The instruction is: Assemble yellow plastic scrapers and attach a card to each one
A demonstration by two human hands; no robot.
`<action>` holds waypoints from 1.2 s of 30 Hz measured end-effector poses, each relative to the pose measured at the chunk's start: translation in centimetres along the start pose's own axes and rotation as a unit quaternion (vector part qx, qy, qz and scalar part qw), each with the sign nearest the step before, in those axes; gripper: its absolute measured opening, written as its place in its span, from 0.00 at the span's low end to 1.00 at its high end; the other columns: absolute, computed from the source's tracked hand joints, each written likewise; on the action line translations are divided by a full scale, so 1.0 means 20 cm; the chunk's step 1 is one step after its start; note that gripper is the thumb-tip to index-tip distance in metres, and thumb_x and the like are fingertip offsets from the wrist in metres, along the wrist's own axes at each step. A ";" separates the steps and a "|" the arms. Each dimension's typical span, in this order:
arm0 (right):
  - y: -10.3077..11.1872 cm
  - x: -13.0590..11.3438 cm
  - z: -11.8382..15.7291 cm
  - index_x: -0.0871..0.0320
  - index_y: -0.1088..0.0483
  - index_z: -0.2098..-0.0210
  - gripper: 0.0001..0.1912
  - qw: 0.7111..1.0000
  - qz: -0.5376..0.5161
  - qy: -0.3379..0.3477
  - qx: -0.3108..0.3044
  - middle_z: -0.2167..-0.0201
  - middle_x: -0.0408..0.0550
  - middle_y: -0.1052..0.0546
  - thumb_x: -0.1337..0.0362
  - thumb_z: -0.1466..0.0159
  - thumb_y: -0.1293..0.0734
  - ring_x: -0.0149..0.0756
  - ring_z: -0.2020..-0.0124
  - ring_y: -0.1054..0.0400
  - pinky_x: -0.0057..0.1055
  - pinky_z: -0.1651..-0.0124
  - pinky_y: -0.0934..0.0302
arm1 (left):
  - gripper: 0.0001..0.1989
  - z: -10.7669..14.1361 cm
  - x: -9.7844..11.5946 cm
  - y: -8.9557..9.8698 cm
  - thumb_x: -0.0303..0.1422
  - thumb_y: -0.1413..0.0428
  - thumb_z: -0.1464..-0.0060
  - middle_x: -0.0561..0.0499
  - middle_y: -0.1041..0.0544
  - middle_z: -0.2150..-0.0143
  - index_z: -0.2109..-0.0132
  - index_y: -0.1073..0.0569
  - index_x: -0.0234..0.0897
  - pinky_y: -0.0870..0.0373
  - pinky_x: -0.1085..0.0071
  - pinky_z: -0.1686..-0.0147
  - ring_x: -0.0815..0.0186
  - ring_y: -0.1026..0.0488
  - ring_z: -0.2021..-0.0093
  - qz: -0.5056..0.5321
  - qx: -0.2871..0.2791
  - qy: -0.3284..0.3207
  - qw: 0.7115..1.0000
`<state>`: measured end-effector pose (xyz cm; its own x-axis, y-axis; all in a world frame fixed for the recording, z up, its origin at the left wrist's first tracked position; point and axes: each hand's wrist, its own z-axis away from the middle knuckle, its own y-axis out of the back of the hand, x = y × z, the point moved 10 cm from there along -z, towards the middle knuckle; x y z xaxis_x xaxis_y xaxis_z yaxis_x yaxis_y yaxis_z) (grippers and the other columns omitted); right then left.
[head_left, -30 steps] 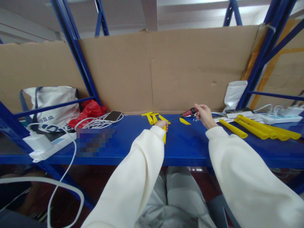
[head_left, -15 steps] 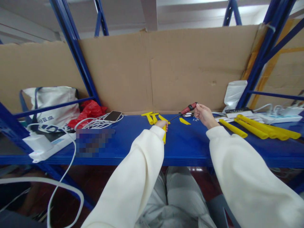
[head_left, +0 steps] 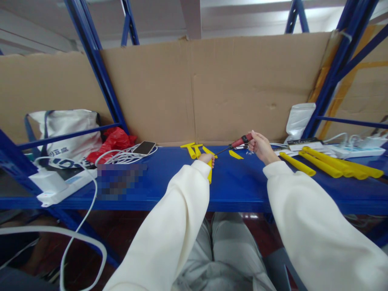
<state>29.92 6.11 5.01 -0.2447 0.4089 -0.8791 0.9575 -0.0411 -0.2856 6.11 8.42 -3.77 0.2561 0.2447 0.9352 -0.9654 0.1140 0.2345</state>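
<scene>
My left hand is closed around a yellow plastic handle-like part, which hangs down toward the front edge of the blue shelf. In my right hand, the fingertips pinch the end of a red and black screwdriver. Its thin dark shaft slants down to the left, and the tip meets the yellow part by my left hand. Right of the shaft lies a flat yellow piece. Small screws are scattered near my right hand. Behind my left hand rest several yellow T-shaped pieces.
Several long yellow tubes lie at the right beside a white power strip. To the left are a phone on coiled white cable, a red plastic bag, and a cloth bag. Cardboard walls the back.
My right fingers have shifted slightly on the screwdriver's end, and its handle has tipped down a little. My left hand and the yellow part stay in place.
</scene>
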 end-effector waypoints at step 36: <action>0.01 0.00 0.00 0.54 0.37 0.72 0.21 1.000 0.003 0.006 0.013 0.84 0.34 0.36 0.52 0.48 0.22 0.24 0.85 0.44 0.21 0.84 0.48 | 0.11 0.03 0.00 0.01 0.22 0.49 0.43 0.47 0.26 0.71 0.56 0.25 0.31 0.32 0.72 0.77 0.73 0.38 0.81 0.012 0.004 0.013 1.000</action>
<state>30.19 6.10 4.95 -0.2375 0.4200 -0.8759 0.9544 -0.0672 -0.2910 5.94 7.88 -3.56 0.2343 0.2730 0.9330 -0.9715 0.1004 0.2146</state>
